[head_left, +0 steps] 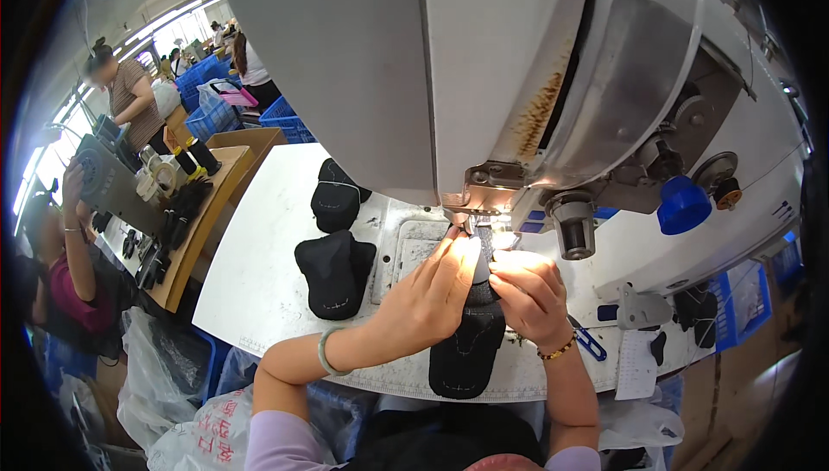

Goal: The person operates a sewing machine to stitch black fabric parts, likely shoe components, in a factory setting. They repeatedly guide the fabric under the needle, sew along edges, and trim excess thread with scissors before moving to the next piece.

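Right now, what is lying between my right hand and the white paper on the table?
In the head view, a blue tool lies on the table between your right hand and the white paper; its exact kind is unclear.

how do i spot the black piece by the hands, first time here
Find the sewing machine, then the white table below it. At the table's near edge lies the black piece, running up between left hand and right hand; the black pieces further left lie untouched.
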Available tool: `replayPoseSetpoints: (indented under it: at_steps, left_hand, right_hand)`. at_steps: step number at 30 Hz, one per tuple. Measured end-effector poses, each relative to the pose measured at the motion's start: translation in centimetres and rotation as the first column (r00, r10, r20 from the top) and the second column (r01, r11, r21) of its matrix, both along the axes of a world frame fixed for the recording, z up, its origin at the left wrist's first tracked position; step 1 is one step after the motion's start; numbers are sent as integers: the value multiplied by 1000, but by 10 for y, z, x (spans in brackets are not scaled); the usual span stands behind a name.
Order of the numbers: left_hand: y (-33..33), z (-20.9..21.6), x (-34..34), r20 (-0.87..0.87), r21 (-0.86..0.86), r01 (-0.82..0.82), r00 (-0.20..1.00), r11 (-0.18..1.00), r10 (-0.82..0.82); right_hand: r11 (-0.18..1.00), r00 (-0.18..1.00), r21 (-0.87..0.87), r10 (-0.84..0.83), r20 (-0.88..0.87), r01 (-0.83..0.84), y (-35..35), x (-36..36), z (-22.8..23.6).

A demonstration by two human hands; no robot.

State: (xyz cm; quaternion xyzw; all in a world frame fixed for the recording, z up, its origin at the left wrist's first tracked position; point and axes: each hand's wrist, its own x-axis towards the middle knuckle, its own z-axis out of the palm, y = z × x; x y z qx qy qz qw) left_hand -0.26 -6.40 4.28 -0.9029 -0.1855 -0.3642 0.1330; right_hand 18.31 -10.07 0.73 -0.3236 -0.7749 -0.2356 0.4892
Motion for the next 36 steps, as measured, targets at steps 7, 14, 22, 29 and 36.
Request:
replayPoseSetpoints:
  at_steps: [7,14,22,29,36]
  left_hand:
    - [21,-22,-3,109,-11,100,989,995,-98]
    - [39,-28,2,227,10,158,961,987,-156]
    - [57,-38,5,336,-111,236,923,965,-187]
    - [63,-39,5,519,-159,325,831,932,-201]
    - [67,-21,-12,276,-110,304,924,946,-265]
  right_hand:
    - [996,995,-34,-81,55,83,-2,-5,0]
    - [979,988,-136,-149,33,152,0,-6,1]
    - [956,966,-148,-258,-17,253,7,-15,4]
    - [946,954,-139,-299,-29,292,5,-19,-4]
    - [949,954,-164,-286,-94,269,7,-17,-1]
